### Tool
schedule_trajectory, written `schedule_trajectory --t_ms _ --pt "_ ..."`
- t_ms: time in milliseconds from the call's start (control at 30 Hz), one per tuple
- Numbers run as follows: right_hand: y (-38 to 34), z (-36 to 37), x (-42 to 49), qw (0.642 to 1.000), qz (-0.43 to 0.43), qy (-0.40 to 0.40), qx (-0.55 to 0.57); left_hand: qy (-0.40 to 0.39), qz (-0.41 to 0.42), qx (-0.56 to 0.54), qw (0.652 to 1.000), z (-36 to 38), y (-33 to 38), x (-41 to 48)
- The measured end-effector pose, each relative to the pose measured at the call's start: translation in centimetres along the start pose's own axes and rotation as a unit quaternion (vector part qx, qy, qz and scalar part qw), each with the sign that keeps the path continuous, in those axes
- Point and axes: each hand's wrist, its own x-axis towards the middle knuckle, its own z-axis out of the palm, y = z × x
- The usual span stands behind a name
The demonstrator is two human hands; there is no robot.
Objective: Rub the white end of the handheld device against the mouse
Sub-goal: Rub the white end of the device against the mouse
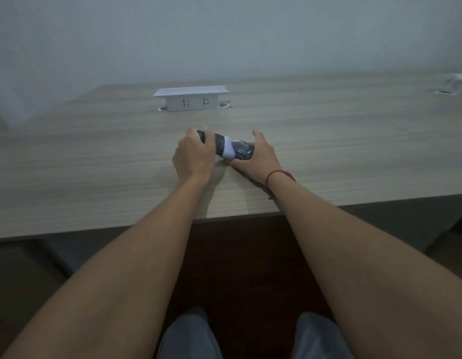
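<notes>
The left hand (192,154) clenched the handheld device (214,141), its white end (228,151) pressed on the mouse (242,151), which the right hand (259,158) grasped mid-desk (95,161). Only a white socket box (190,98) stood beyond, well apart.

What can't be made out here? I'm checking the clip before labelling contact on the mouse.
All in the head view:
- Mouse: its right side is covered by the right hand; the white lettering is too blurred to read.
- Handheld device: its middle is wrapped by the left hand.
- White end: too small to tell whether it presses or just touches.
- White object at the far right: cut off by the edge.
</notes>
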Motion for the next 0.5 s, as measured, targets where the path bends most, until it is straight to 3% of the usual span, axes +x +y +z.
schedule_trajectory --t_ms 133,267,433,500 --pt "0.03 -0.25 -0.14 1.000 -0.005 -0.009 0.000 -0.016 0.101 0.000 0.995 0.33 0.30 -0.73" --pt "0.01 -0.30 -0.38 1.000 -0.008 -0.013 -0.005 -0.023 -0.003 0.014 1.000 -0.01 -0.05 0.09" --pt "-0.04 -0.50 -0.35 1.000 -0.007 -0.020 -0.009 -0.037 0.102 -0.061 0.992 0.23 0.01 -0.34" --pt "-0.06 -0.53 -0.42 1.000 -0.007 -0.020 -0.006 -0.049 0.073 -0.043 0.995 0.39 -0.21 -0.18"
